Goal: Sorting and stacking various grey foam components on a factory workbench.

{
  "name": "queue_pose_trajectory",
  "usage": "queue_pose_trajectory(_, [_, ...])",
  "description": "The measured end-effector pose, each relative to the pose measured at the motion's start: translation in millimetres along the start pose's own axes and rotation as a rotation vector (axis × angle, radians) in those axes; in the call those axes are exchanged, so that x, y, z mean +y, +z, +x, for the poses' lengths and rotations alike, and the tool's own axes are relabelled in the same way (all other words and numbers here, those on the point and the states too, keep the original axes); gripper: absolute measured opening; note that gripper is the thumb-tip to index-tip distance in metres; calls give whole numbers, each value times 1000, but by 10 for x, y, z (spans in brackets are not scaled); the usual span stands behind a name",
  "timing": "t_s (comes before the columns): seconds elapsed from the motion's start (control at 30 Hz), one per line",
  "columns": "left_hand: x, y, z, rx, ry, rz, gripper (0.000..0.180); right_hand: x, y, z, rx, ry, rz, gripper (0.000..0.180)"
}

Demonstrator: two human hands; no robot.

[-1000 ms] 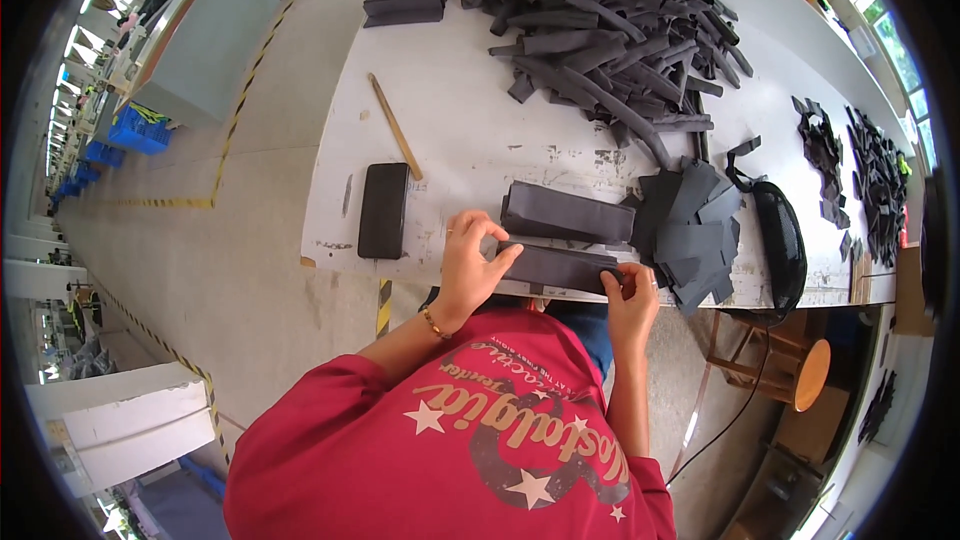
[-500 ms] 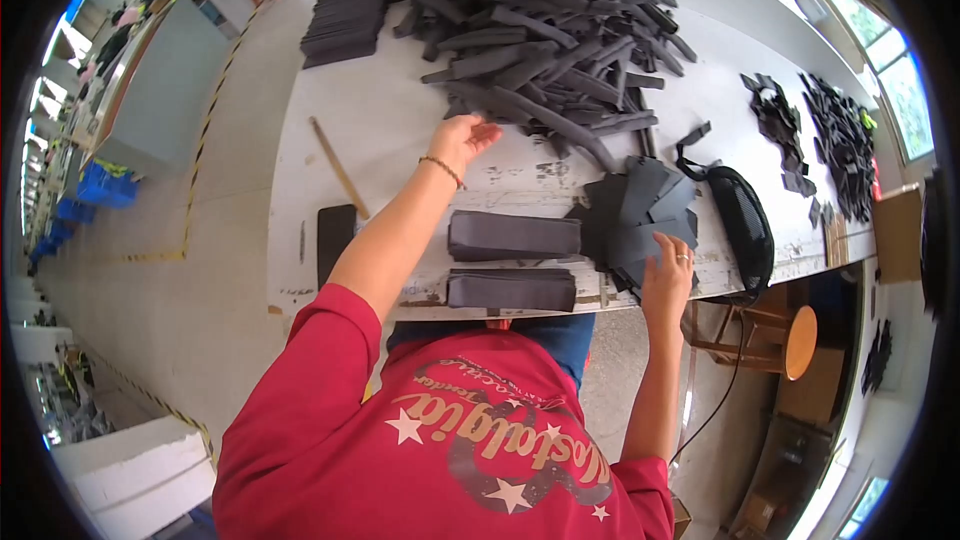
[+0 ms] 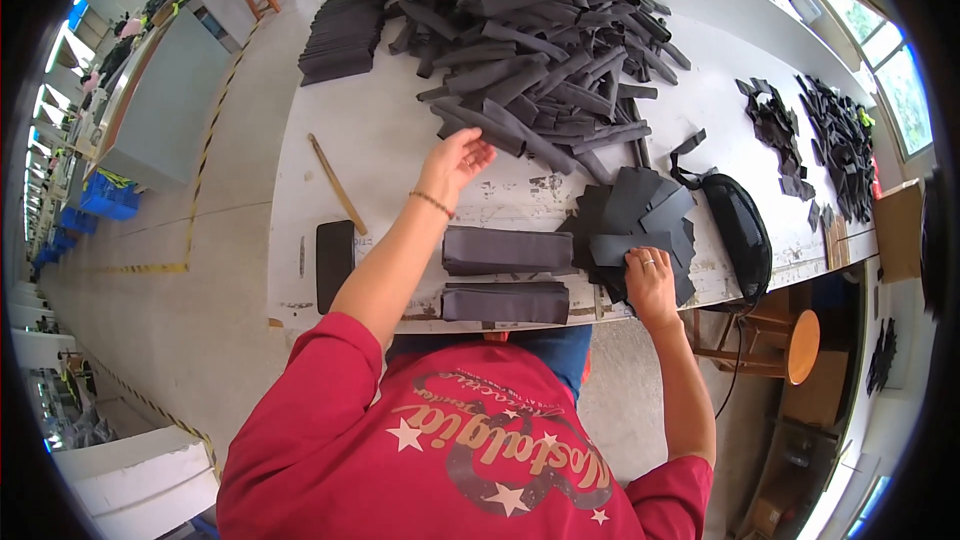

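Observation:
My left hand (image 3: 457, 166) is at the near edge of a big heap of dark grey folded fabric strips (image 3: 560, 60). Its thumb and curled fingers close on the edge of one strip (image 3: 503, 134) that still lies against the heap. To the right, my right hand (image 3: 651, 286) pinches the near edge of a flat dark grey rectangular piece (image 3: 612, 248) on top of a fanned-out pile of such pieces (image 3: 655, 202). Between my forearms lie two neat stacks of grey fabric strips, a farther stack (image 3: 508, 251) and a nearer stack (image 3: 505, 303).
A tall strip stack (image 3: 343, 36) stands at the table's far left. A wooden stick (image 3: 337, 183) and a black flat slab (image 3: 335, 266) lie at left. A black mesh case (image 3: 738, 237) is right of the fanned pile. A wooden stool (image 3: 799, 347) stands below.
My left hand has gone from spread fingers to closing on a strip at the heap's edge. My right hand has come down and left onto the top flat piece. The view has shifted slightly.

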State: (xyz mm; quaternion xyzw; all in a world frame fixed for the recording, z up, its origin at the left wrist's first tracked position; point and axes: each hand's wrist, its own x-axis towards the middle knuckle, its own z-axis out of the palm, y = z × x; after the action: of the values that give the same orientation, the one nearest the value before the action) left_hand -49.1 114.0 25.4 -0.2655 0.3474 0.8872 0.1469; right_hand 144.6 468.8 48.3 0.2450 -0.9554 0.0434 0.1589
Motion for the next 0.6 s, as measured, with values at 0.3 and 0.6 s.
queue_pose_trajectory(0.3, [5,-141,-846,-284,58,128,15,-211,-483,371,363,75,161,26])
queue_pose_trajectory(0.6, [78,5,-1248,-196,-30,8,22,-942,-656,841,236,441,841,33])
